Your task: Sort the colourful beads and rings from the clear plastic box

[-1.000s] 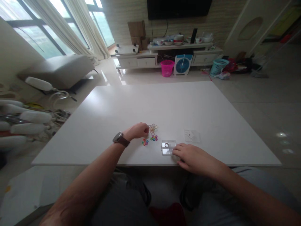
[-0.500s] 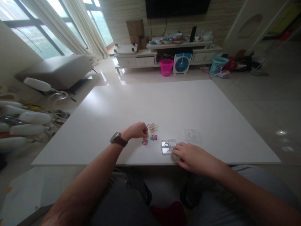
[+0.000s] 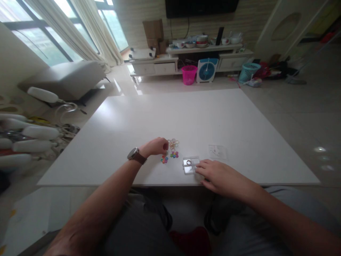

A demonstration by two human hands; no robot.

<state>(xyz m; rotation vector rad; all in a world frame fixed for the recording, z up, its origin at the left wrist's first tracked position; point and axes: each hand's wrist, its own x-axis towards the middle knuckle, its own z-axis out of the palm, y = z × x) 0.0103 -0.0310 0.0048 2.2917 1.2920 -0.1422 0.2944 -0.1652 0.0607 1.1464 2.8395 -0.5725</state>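
Observation:
My left hand (image 3: 160,145), with a watch on its wrist, is closed in a pinch at the left edge of a pile of thin rings (image 3: 173,143). Whatever is between its fingertips is too small to make out. Just below lie two colourful flower-shaped clusters, one multicoloured (image 3: 164,159) and one mostly purple and green (image 3: 174,154). A small clear compartment box (image 3: 187,170) stands open to their right, with a dark ring (image 3: 189,162) in its upper left compartment. My right hand (image 3: 213,174) grips the box's right edge, its fingers hiding that side.
A flat clear plastic piece (image 3: 217,152), perhaps a bag or lid, lies right of the box. The white table (image 3: 170,113) has its near edge close to my lap. Beyond it are a pink basket (image 3: 189,75), a blue fan (image 3: 207,70) and a low cabinet (image 3: 154,68).
My left hand has shifted very slightly up and right at the ring pile, still pinched. The right hand stays at the box. The view has moved a little.

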